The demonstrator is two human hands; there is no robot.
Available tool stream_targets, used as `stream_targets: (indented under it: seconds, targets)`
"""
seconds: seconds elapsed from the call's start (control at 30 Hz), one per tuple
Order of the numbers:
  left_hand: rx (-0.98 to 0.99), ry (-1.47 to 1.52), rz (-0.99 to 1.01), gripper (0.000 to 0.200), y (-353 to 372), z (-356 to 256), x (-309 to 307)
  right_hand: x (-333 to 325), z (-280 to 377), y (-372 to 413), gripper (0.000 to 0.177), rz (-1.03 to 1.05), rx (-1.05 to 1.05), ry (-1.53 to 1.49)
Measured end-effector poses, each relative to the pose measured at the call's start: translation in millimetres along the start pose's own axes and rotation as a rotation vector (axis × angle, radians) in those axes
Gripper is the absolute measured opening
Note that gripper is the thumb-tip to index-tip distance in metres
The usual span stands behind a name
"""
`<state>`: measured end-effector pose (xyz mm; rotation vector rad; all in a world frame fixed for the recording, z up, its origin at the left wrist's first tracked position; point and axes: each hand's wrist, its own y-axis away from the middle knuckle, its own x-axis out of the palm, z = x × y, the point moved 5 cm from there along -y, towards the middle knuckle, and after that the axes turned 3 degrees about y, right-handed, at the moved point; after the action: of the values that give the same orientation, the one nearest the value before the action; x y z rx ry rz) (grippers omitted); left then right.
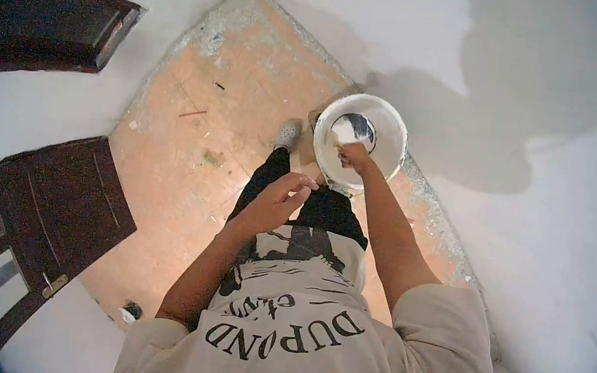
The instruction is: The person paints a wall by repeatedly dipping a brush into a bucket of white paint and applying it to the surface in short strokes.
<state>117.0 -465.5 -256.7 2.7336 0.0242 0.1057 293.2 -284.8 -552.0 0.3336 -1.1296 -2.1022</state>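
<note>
My right hand (353, 156) reaches into a white bucket (398, 139), fingers wrapped round a small tool with a yellowish part (339, 146) showing beside them. The tool's working end is not clear. At the bottom of the bucket is a round patch of white material (345, 127) with a dark area beside it. My left hand (288, 197) hovers in front of my thigh, just left of the bucket's near rim. Its fingers are loosely bent and apart, with nothing visible in them.
The bucket stands by the base of the white wall (440, 46). The orange-toned floor (189, 148) has white splatter along its edges and small debris. A brown door (74, 208) with a brass handle is at left, and a small dark-and-white object (130, 312) lies below it.
</note>
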Motion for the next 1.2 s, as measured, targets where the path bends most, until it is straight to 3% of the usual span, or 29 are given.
stream_targets:
  seconds: [0.07,0.1,0.17,0.27,0.3,0.43,0.5,0.6,0.67,0.8,0.9,0.97,1.07,1.2]
  targets:
    - [0.067,-0.036,-0.003,0.027,-9.4,-6.9,-2.0,-5.3,-2.5,13.1,0.017,-0.056,-0.064,-0.184]
    - [0.086,-0.091,0.003,0.027,-13.1,-10.4,-2.6,-4.3,-5.3,23.8,0.015,-0.047,0.018,-0.347]
    - [0.089,-0.083,0.062,0.029,-23.1,-2.8,-1.5,-17.4,-32.2,29.6,0.011,0.075,-0.015,-0.47]
    - [0.075,-0.174,0.152,0.03,-68.7,-6.1,-20.9,-11.4,6.2,47.6,0.027,0.085,-0.291,-0.666]
    - [0.098,-0.249,0.167,0.03,-83.2,-11.1,-30.1,-4.9,23.0,53.1,0.031,-0.002,-0.354,-0.729]
    - [0.262,-0.127,0.13,0.028,-90.8,-0.7,-31.1,8.6,66.8,86.2,0.03,0.041,-0.435,-0.662]
    - [0.256,-0.198,0.211,0.028,-101.1,-16.6,-48.2,19.5,97.5,88.3,0.023,0.075,-0.603,-0.685]
    - [0.225,-0.256,0.282,0.031,-93.7,-20.0,-63.4,44.2,126.1,94.5,0.024,0.058,-0.624,-0.667]
    - [0.161,-0.196,0.212,0.03,-79.3,-5.6,-74.0,75.6,155.8,110.9,0.029,0.206,-0.571,-0.607]
    - [0.133,-0.222,0.194,0.029,-84.0,11.5,-83.6,88.6,196.7,121.5,0.04,0.411,-0.67,-0.489]
    - [0.179,-0.333,0.312,0.028,-108.7,10.1,-83.7,76.4,197.1,134.8,0.046,0.35,-0.771,-0.492]
    - [0.18,-0.415,0.363,0.027,-124.2,3.0,-82.7,66.7,197.6,143.8,0.041,0.269,-0.771,-0.536]
    - [0.23,-0.455,0.49,0.032,-146.1,-17.9,-74.4,30.1,190.9,149.2,0.035,-0.087,-0.811,-0.416]
    - [0.262,-0.505,0.559,0.031,-172.6,-60.9,-66.0,-23.5,205.4,176.9,0.03,-0.346,-0.894,-0.312]
